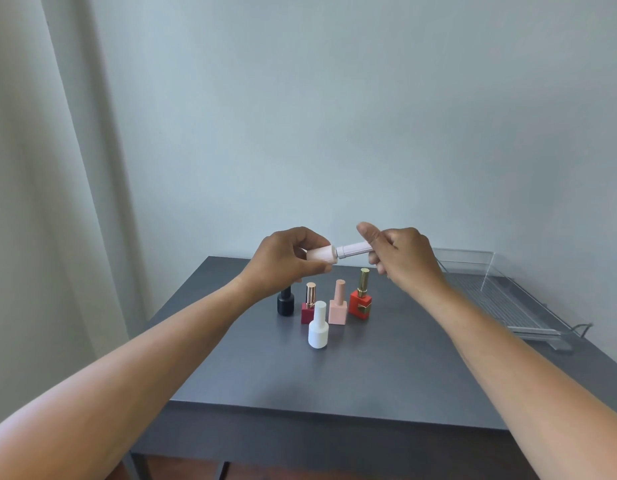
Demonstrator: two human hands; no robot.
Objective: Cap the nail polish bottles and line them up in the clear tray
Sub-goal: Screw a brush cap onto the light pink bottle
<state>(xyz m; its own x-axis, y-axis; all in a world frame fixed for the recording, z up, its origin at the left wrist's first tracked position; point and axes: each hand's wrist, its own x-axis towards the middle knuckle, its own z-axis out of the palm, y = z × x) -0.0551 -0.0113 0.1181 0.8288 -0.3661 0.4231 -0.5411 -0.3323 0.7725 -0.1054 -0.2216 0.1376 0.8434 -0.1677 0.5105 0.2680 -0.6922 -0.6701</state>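
Observation:
I hold a pale pink nail polish bottle (321,255) sideways in the air above the table. My left hand (286,259) grips its body and my right hand (402,256) grips its pale cap (353,250), which sits at the bottle's neck. Below my hands several capped bottles stand together on the table: a black one (285,303), a dark red one (308,306), a white one (318,327), a peach one (338,306) and an orange-red one with a gold cap (360,299). The clear tray (528,332) lies at the table's right edge with nothing in it.
The dark grey table (300,382) stands against a pale wall, with a curtain at the left. A thin cable runs behind the tray's right corner. Bare tabletop lies in front of the bottles.

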